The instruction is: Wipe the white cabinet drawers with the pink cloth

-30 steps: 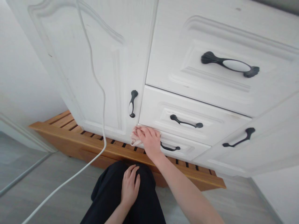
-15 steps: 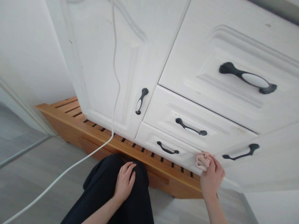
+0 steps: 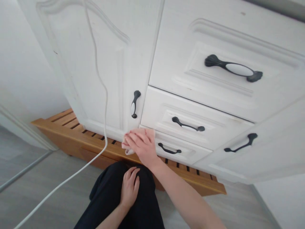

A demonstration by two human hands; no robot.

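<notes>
My right hand point(image 3: 142, 147) is closed over a pink cloth point(image 3: 149, 134), pressed low against the white cabinet front point(image 3: 152, 105). It sits where the left door point(image 3: 111, 105) meets the bottom drawer point(image 3: 190, 152), just left of that drawer's black handle point(image 3: 169, 149). Part of the cloth is hidden under my fingers. My left hand point(image 3: 130, 187) lies flat on my knee in dark trousers, fingers stretched out and holding nothing.
A slatted wooden bench point(image 3: 59, 133) runs below the cabinet, close to my knees. A white cable point(image 3: 71, 175) hangs down the door and crosses the bench edge to the lower left. Black handles, such as the top drawer's handle point(image 3: 220, 63), stick out.
My right hand has moved left with the cloth, from the bottom drawer's right end to its left end by the door. The left hand stays on the knee. The view has shifted slightly.
</notes>
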